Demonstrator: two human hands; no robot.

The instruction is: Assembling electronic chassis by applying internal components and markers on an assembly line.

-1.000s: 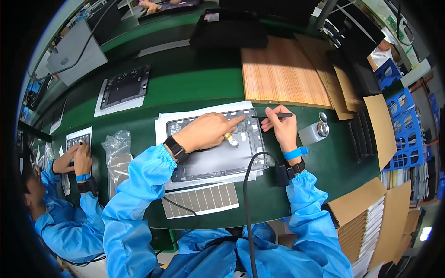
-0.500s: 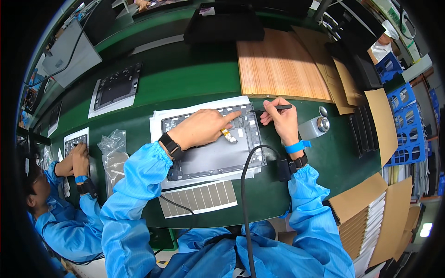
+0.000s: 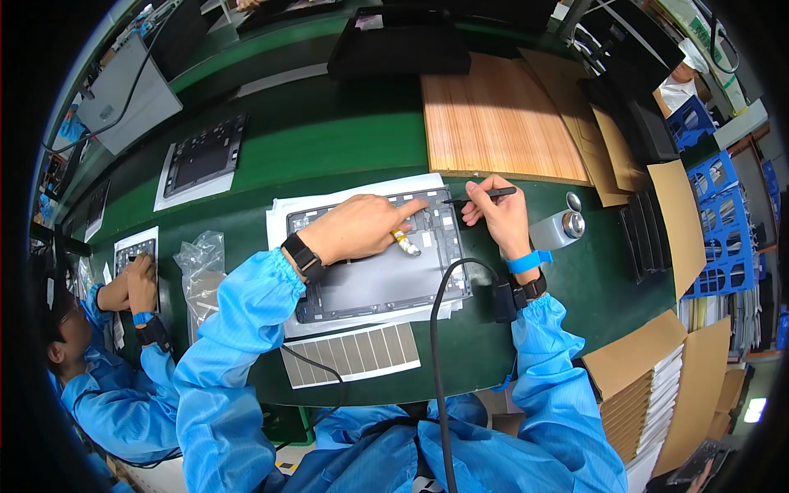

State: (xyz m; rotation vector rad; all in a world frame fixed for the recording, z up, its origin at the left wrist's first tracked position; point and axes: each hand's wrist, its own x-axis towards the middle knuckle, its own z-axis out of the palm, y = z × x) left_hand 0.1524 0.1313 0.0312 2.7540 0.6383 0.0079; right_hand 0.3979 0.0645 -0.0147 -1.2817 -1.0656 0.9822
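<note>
Grey tablet back housing lies on white paper at the green bench's near edge, pinned flat by the left hand, forefinger extended, while the right hand pinches a black stylus-like tool over its upper right corner.

The bench was dark green. On it lay a grey panel on white paper. A tan, wood-grained board lay far right. The sleeves were bright blue, the pen black, and the near strip grey-striped.
</note>
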